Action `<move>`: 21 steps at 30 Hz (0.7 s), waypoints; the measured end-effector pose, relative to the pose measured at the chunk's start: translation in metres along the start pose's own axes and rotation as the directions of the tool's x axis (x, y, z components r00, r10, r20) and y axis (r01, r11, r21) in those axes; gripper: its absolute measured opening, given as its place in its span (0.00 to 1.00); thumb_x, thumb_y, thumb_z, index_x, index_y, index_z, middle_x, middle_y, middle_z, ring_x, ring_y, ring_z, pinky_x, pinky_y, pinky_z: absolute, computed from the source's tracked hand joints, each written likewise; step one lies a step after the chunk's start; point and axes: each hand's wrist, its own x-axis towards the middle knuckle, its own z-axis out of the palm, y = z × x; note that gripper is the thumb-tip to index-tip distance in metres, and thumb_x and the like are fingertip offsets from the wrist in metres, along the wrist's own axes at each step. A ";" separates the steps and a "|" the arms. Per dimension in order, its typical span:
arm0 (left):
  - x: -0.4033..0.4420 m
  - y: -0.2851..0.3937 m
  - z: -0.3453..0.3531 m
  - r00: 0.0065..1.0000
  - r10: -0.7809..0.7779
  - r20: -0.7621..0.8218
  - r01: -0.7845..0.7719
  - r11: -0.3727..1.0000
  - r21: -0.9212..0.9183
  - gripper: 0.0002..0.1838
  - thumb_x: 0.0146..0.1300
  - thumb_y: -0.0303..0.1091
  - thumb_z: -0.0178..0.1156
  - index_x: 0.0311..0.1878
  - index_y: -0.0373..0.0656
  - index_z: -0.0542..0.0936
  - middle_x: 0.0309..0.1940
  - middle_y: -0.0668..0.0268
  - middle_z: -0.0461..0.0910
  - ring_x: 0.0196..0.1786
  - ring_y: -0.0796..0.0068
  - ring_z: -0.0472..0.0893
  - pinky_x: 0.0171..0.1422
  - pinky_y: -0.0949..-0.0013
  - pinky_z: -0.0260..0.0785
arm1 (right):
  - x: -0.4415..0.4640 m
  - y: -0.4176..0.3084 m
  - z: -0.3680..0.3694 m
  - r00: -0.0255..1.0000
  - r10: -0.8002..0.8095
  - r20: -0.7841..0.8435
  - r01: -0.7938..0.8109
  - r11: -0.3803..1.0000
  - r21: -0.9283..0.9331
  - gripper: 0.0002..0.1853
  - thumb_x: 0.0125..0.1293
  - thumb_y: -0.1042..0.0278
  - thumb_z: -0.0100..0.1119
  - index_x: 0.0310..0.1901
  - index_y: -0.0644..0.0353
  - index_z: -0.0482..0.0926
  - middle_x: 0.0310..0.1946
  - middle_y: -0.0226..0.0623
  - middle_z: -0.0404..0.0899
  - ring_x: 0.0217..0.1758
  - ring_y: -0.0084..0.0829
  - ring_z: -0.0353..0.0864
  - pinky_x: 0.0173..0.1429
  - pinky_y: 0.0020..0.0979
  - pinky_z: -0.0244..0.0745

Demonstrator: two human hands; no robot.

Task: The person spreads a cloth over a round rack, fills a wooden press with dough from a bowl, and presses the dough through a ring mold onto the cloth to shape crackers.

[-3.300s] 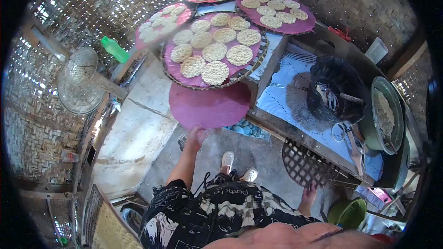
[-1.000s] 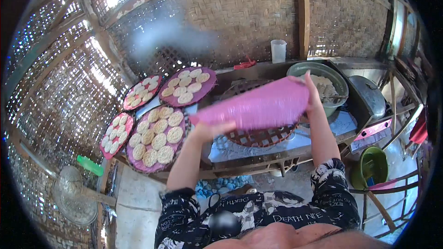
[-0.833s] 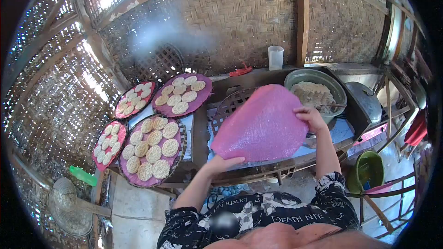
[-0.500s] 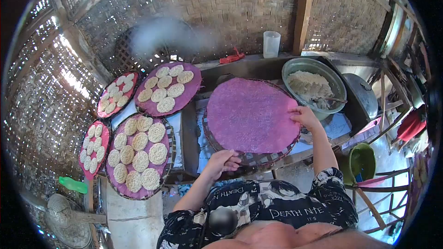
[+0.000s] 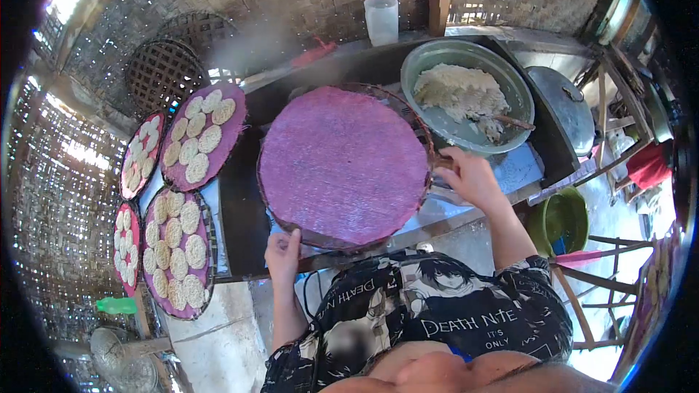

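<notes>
Purple sheet: a round, thin, glossy plastic-like sheet [image 5: 346, 164] lies flat over a dark, round woven tray [image 5: 415, 118], with a strip of weave showing along its right side.
Bench: the tray sits on the left part of a dark wooden bench [image 5: 247, 218], close to the front edge; pale blue-and-white patterned cloth [image 5: 515, 169] shows at the right.
Left hand: your left hand [image 5: 282, 258] is at the tray's near-left rim, thumb raised against it and fingers curled; you cannot tell whether they pinch it.
Right hand: your right hand [image 5: 472, 178] pinches the tray's right rim between thumb and fingers, just in front of the basin.
Basin: a round grey-green basin [image 5: 520, 94] at the back right corner holds a mound of pale, crumbly mixture [image 5: 459, 89] and a brown wooden handle [image 5: 514, 122].
Discs: pale, rough, round discs [image 5: 178, 263] lie on four lined trays beyond the left edge.
Progress: the sheet looks spread; at most, a slight evening at the rim is left. Those four trays look filled, while the basin's mixture is unshaped.
</notes>
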 end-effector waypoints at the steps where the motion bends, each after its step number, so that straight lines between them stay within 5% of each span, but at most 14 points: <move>1: -0.003 0.001 0.005 0.995 0.034 -0.096 -0.025 0.995 0.092 0.15 0.53 0.38 0.65 0.30 0.38 0.71 0.22 0.63 0.76 0.25 0.75 0.76 0.28 0.71 0.67 | -0.001 0.021 -0.007 0.999 -0.020 0.035 0.022 0.998 -0.055 0.20 0.53 0.58 0.62 0.46 0.57 0.77 0.23 0.43 0.77 0.26 0.38 0.78 0.32 0.35 0.70; 3: -0.012 0.009 0.017 0.937 0.229 -0.263 -0.157 0.950 0.271 0.15 0.50 0.38 0.67 0.30 0.38 0.72 0.28 0.60 0.77 0.32 0.69 0.77 0.36 0.67 0.68 | -0.005 0.064 -0.014 0.982 -0.105 0.157 0.133 0.976 -0.175 0.19 0.54 0.58 0.61 0.46 0.56 0.77 0.23 0.41 0.77 0.28 0.38 0.78 0.33 0.34 0.71; 5: -0.021 0.031 0.037 0.779 0.517 -0.354 -0.334 0.820 0.464 0.15 0.48 0.38 0.67 0.32 0.39 0.73 0.34 0.57 0.77 0.39 0.63 0.77 0.44 0.65 0.68 | -0.001 0.084 -0.008 0.950 -0.225 0.216 0.224 0.974 0.030 0.18 0.54 0.58 0.61 0.46 0.57 0.77 0.26 0.41 0.77 0.30 0.38 0.78 0.35 0.34 0.72; 6: -0.028 0.044 0.047 0.762 0.607 -0.225 -0.448 0.745 0.494 0.18 0.46 0.39 0.68 0.36 0.39 0.74 0.39 0.57 0.77 0.44 0.60 0.76 0.49 0.62 0.67 | 0.004 0.089 -0.006 0.927 -0.289 0.239 0.263 0.955 0.135 0.18 0.54 0.58 0.61 0.45 0.57 0.78 0.27 0.41 0.78 0.30 0.39 0.78 0.36 0.34 0.72; 7: -0.036 0.060 0.058 0.725 0.683 -0.090 -0.557 0.658 0.507 0.22 0.44 0.41 0.68 0.40 0.40 0.75 0.44 0.56 0.76 0.48 0.58 0.74 0.53 0.60 0.65 | 0.013 0.069 -0.012 0.934 -0.293 0.205 0.260 0.950 0.172 0.18 0.55 0.59 0.60 0.43 0.60 0.77 0.39 0.45 0.77 0.41 0.43 0.78 0.44 0.37 0.73; 9: -0.056 0.094 0.081 0.691 0.640 0.336 -0.701 0.481 0.526 0.32 0.40 0.46 0.70 0.49 0.41 0.73 0.47 0.58 0.75 0.53 0.59 0.73 0.60 0.57 0.61 | 0.042 0.040 0.004 0.859 -0.511 0.043 0.500 0.853 0.151 0.25 0.57 0.57 0.58 0.55 0.57 0.71 0.54 0.47 0.70 0.57 0.44 0.69 0.59 0.37 0.66; 11: -0.074 0.100 0.103 0.608 0.669 0.428 -0.764 0.345 0.546 0.28 0.44 0.39 0.65 0.51 0.41 0.72 0.49 0.56 0.73 0.54 0.57 0.72 0.62 0.54 0.60 | 0.066 0.008 0.040 0.733 -0.655 0.183 0.661 0.749 0.037 0.31 0.59 0.52 0.52 0.63 0.52 0.62 0.64 0.45 0.58 0.69 0.46 0.52 0.70 0.39 0.49; 13: -0.069 0.064 0.112 0.584 0.647 0.490 -0.772 0.257 0.581 0.27 0.47 0.36 0.60 0.53 0.42 0.71 0.52 0.56 0.72 0.57 0.57 0.70 0.63 0.53 0.58 | 0.074 -0.021 0.086 0.498 -0.792 0.353 0.803 0.575 0.156 0.32 0.61 0.47 0.47 0.65 0.49 0.58 0.68 0.43 0.52 0.72 0.46 0.44 0.72 0.46 0.39; 16: -0.057 0.039 0.111 0.581 0.592 0.559 -0.798 0.281 0.533 0.28 0.50 0.30 0.50 0.59 0.44 0.67 0.59 0.59 0.68 0.62 0.60 0.67 0.66 0.54 0.55 | 0.075 -0.035 0.125 0.174 -0.821 0.543 0.918 0.334 0.212 0.31 0.62 0.45 0.45 0.64 0.48 0.60 0.68 0.42 0.52 0.71 0.46 0.46 0.70 0.52 0.41; 19: -0.059 0.052 0.110 0.559 0.614 0.557 -0.810 0.260 0.526 0.29 0.53 0.30 0.47 0.62 0.45 0.65 0.60 0.61 0.67 0.62 0.61 0.67 0.67 0.55 0.55 | 0.152 -0.029 0.120 0.359 -0.733 0.578 0.904 0.428 -0.019 0.32 0.63 0.40 0.39 0.65 0.47 0.59 0.69 0.39 0.49 0.73 0.44 0.42 0.70 0.53 0.36; 21: -0.059 0.056 0.108 0.568 0.618 0.543 -0.808 0.294 0.511 0.29 0.53 0.29 0.47 0.63 0.45 0.64 0.61 0.62 0.66 0.62 0.61 0.67 0.67 0.55 0.54 | 0.210 -0.011 0.121 0.532 -0.718 0.449 0.844 0.495 -0.206 0.32 0.62 0.39 0.40 0.65 0.46 0.60 0.68 0.40 0.50 0.72 0.45 0.43 0.70 0.53 0.38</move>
